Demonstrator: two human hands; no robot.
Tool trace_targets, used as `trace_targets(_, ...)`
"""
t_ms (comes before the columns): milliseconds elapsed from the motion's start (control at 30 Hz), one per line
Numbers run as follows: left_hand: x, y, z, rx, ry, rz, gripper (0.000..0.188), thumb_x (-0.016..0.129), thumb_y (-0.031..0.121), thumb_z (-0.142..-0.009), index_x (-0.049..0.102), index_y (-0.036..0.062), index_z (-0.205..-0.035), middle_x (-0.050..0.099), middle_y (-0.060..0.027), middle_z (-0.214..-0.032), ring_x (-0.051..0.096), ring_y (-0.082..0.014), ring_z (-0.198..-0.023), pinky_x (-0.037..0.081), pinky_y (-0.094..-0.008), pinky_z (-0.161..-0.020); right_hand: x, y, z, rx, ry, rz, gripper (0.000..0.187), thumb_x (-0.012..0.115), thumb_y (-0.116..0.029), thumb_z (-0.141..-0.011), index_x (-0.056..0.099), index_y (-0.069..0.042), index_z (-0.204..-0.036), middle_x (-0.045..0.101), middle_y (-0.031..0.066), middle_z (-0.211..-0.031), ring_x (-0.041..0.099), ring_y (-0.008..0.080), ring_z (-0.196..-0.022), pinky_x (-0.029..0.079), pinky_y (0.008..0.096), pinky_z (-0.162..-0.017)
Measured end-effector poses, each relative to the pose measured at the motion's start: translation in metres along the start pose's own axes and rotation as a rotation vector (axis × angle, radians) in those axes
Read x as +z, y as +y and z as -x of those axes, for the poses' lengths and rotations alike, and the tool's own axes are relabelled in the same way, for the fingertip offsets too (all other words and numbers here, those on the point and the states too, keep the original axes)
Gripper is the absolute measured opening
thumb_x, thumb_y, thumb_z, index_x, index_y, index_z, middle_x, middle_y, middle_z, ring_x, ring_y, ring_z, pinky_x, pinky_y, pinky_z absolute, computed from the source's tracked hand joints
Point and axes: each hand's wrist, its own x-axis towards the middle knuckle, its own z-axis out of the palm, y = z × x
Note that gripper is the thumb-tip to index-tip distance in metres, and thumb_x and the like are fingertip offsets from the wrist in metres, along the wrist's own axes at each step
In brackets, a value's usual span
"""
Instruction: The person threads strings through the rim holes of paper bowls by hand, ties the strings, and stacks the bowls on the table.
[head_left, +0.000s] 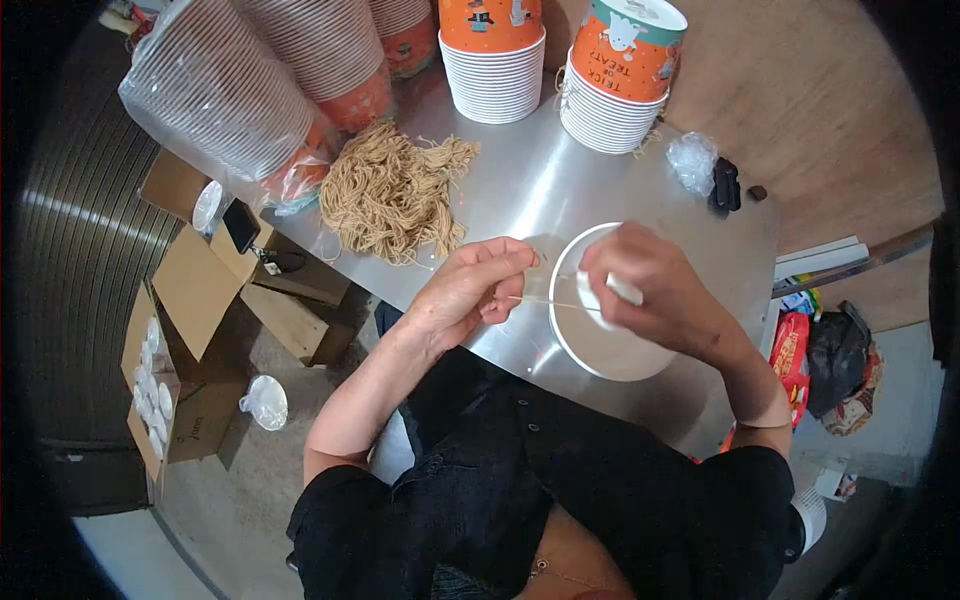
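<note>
My left hand (478,285) is closed in a pinch over the metal table, and a thin tan cord (560,304) stretches from its fingers toward my right hand. My right hand (645,280), smeared by motion, grips a small white piece (625,289) whose kind I cannot make out. Below that hand a round white paper bucket (565,350) stands with its mouth upward, partly hidden by the hand and forearm. Left of my hands lies a tangled heap of tan cords (390,195).
Nested orange-and-white paper buckets (492,85) stand along the table's back, with plastic-wrapped stacks (225,100) at the left. A crumpled clear bag (692,163) and a black object (726,185) lie at the right. Open cardboard boxes (205,400) sit on the floor at left.
</note>
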Motion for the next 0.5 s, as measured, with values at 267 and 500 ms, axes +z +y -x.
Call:
trace_targets(267, 0.01, -0.019, 0.002, 0.03, -0.027, -0.12, 0.016, 0.065, 0.015, -0.104, 0.067, 0.0038, -0.115, 0.057, 0.0058, -0.079, 0.046, -0.0021, -0.064, 0.037, -0.0207, -0.057, 0.017, -0.004, -0.04, -0.239, -0.108, -0.117, 0.009, 0.069, -0.004, -0.083, 0.065, -0.003, -0.091, 0.06, 0.0106, -0.089, 0.062, 0.0317, -0.085, 0.052, 0.0408, -0.077)
trace_targets(500, 0.013, -0.037, 0.005, 0.214, 0.028, -0.153, 0.018, 0.068, 0.016, -0.104, 0.068, 0.0028, -0.116, 0.063, 0.0028, -0.089, 0.049, -0.0036, -0.068, 0.038, -0.0209, -0.059, 0.035, 0.05, -0.068, -0.096, -0.147, -0.252, 0.01, 0.064, -0.01, -0.09, 0.063, -0.001, -0.091, 0.062, 0.011, -0.08, 0.062, 0.0253, -0.073, 0.05, 0.0381, -0.068)
